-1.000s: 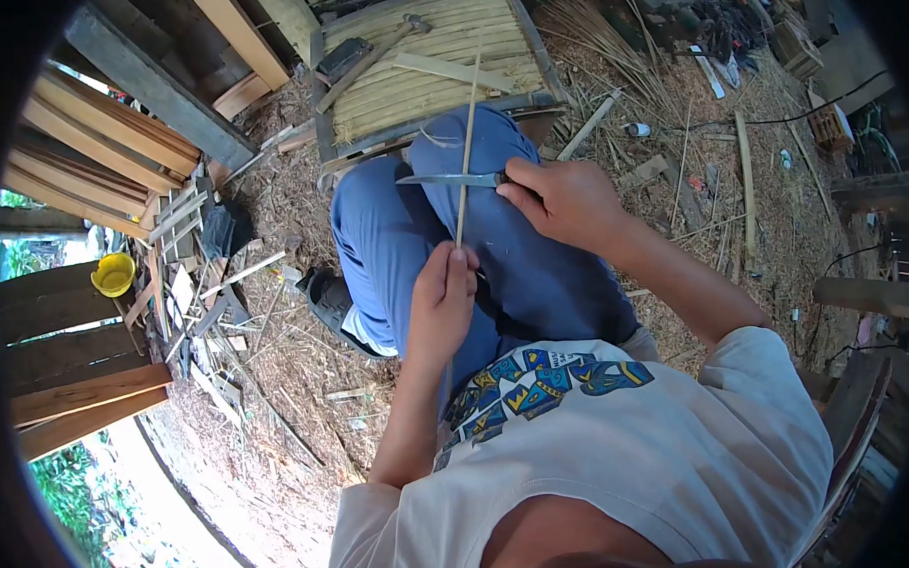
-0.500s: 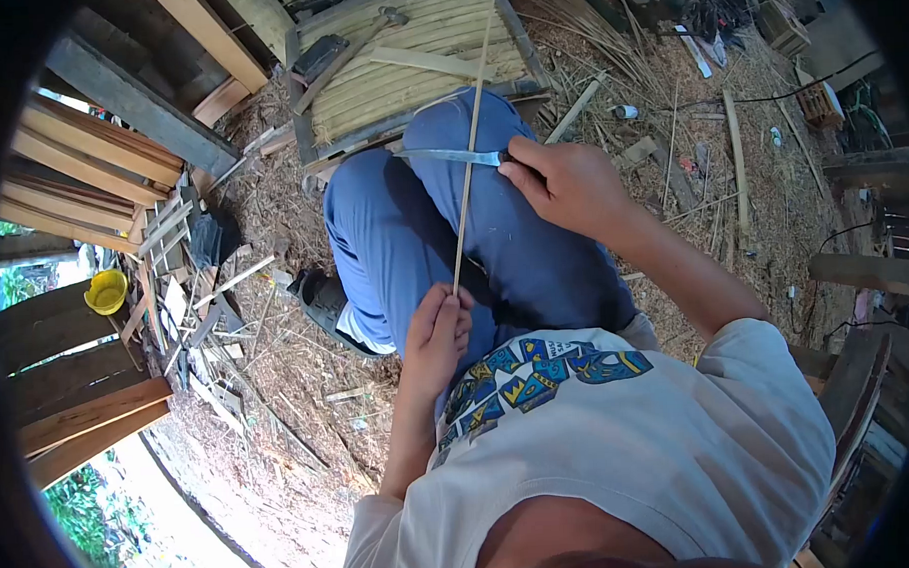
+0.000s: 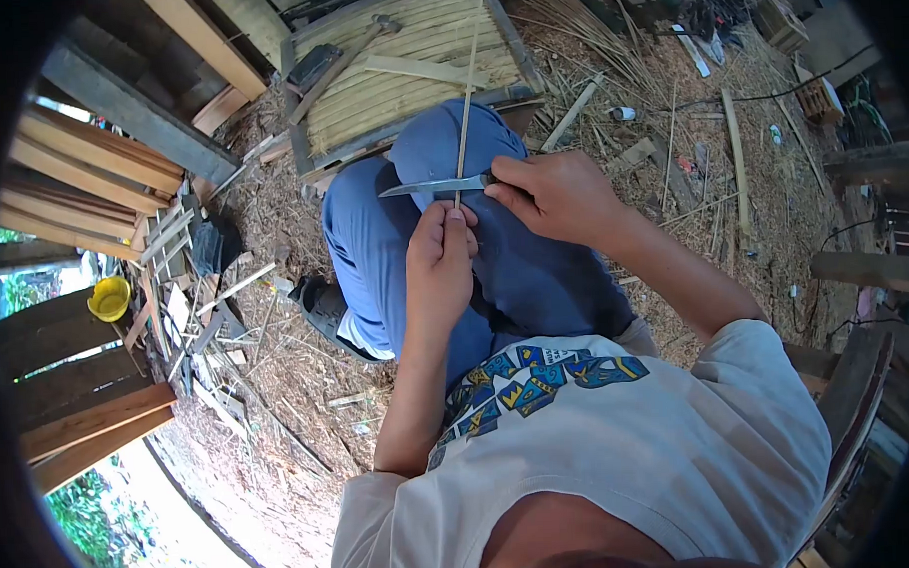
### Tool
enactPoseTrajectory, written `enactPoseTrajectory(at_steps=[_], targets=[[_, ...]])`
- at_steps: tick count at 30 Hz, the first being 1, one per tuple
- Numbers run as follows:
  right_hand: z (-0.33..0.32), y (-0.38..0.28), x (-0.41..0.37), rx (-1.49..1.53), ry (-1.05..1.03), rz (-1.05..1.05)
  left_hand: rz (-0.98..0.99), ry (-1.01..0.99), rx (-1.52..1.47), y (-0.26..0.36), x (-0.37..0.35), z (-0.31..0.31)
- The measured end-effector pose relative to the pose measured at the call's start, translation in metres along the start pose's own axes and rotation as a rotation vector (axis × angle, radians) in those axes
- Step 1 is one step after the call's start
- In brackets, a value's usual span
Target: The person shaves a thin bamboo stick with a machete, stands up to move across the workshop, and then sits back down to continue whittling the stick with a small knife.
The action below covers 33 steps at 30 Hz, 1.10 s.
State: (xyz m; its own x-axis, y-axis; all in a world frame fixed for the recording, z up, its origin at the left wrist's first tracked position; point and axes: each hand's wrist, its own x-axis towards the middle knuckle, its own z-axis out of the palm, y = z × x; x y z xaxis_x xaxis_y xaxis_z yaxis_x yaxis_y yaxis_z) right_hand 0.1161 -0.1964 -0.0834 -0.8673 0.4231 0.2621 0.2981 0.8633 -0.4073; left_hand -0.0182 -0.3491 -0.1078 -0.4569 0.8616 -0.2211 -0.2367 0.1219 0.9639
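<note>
A long thin strip of bamboo or wood [image 3: 466, 113] runs from my lap up over the slatted table. Its near end is in my left hand [image 3: 441, 252], whose fingers are wrapped round it above my thighs. My right hand [image 3: 551, 192] grips the handle of a knife [image 3: 436, 185]. The blade points left and lies across the strip, just beyond my left fingertips. Most of the handle is hidden in my right fist.
The low slatted table [image 3: 416, 47] ahead bears a hammer [image 3: 342, 68], a dark block [image 3: 314, 65] and a flat wood strip [image 3: 427, 71]. Shavings and offcuts cover the ground. A yellow bowl-like object [image 3: 109, 298] is at the left, near stacked planks [image 3: 90, 162].
My left hand has moved forward along the strip, close to the knife. My right hand and the knife have come slightly back toward me.
</note>
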Motion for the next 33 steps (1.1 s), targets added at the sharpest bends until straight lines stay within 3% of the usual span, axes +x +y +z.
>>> enactPoseTrajectory(at_steps=[12, 21, 27, 33], targets=[[-0.003, 0.000, -0.005, -0.046, 0.004, 0.042, 0.196, 0.181, 0.426, 0.004, -0.013, 0.019], [0.010, 0.000, -0.005, 0.011, 0.111, 0.062, 0.123, 0.194, 0.707, -0.008, -0.062, -0.002], [0.008, -0.002, -0.007, 0.028, 0.114, 0.102, 0.118, 0.218, 0.706, -0.012, -0.086, -0.013], [0.006, 0.000, -0.009, 0.024, 0.064, 0.000, 0.187, 0.216, 0.551, 0.003, -0.039, 0.008]])
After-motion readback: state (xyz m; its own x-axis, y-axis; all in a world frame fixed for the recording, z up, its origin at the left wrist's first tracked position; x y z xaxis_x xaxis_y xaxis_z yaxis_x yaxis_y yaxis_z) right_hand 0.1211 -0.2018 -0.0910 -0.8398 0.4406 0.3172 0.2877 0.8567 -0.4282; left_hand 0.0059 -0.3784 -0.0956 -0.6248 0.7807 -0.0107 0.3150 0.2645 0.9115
